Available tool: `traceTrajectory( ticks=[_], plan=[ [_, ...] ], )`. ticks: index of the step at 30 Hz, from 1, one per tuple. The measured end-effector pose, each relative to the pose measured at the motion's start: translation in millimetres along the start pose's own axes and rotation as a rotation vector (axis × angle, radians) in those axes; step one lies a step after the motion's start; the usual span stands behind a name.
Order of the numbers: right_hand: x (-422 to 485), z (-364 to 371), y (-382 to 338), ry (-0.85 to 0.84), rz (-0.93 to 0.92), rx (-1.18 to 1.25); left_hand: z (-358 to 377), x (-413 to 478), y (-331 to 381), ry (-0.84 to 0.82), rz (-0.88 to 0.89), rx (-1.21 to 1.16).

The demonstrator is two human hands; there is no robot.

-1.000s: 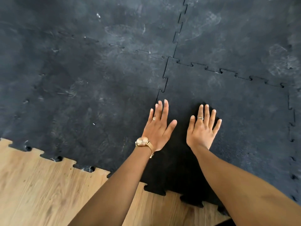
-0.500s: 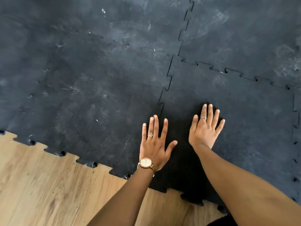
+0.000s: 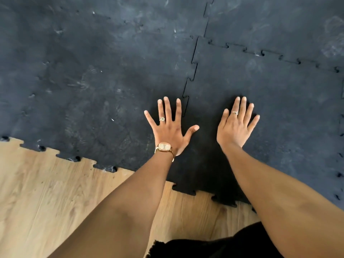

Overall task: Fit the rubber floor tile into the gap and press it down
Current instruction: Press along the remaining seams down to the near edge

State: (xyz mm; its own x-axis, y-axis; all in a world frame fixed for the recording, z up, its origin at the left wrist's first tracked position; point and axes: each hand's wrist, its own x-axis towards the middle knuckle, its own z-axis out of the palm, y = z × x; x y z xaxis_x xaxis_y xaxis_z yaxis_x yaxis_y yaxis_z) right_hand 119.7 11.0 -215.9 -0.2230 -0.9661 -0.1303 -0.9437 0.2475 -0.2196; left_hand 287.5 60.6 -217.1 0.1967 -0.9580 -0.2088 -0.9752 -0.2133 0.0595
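Observation:
A black rubber floor tile [image 3: 275, 101] with jigsaw edges lies at the right, interlocked with the neighbouring tiles at its far and left sides. The toothed seam [image 3: 191, 75] on its left runs toward me and ends under my left hand [image 3: 169, 131]. That hand lies flat over the seam, fingers spread wide, a watch on its wrist. My right hand [image 3: 236, 127] rests flat on the tile itself, fingers together, palm down. Neither hand holds anything.
The neighbouring dark tile [image 3: 89, 86] at the left is scuffed with pale marks. More tiles [image 3: 270, 19] cover the floor beyond. Bare wooden floor [image 3: 46, 198] lies nearest me, along the mats' toothed front edge. Dark cloth [image 3: 214, 246] shows at the bottom.
My left hand has slid back toward me along the seam and to the left, and its fingers have spread wider. My right hand has stayed flat on the tile.

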Motion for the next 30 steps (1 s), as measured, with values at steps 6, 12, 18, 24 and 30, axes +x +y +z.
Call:
traceTrajectory(
  ticks=[6,12,18,24,30],
  plan=[
    [-75.5,11.1,-22.5,-0.253,0.029,0.009,-10.7,3.3,-5.1,-0.088,0.046,-0.082],
    [-63.1,-15.9,-12.6,-0.588,-0.044,0.068,-50.2,33.1,-61.0,-0.236,0.233,-0.246],
    [-94.4,-17.6,-51.5,-0.689,0.056,0.058,-62.3,52.5,-29.9,-0.322,-0.104,-0.204],
    [-93.0,-22.4,-57.4,-0.695,0.106,0.052,-64.8,63.3,1.8,-0.269,0.029,-0.036],
    [-89.7,-25.7,-62.8,-0.707,0.144,0.074,-70.5,71.1,-20.7,-0.381,0.123,-0.044]
  ],
)
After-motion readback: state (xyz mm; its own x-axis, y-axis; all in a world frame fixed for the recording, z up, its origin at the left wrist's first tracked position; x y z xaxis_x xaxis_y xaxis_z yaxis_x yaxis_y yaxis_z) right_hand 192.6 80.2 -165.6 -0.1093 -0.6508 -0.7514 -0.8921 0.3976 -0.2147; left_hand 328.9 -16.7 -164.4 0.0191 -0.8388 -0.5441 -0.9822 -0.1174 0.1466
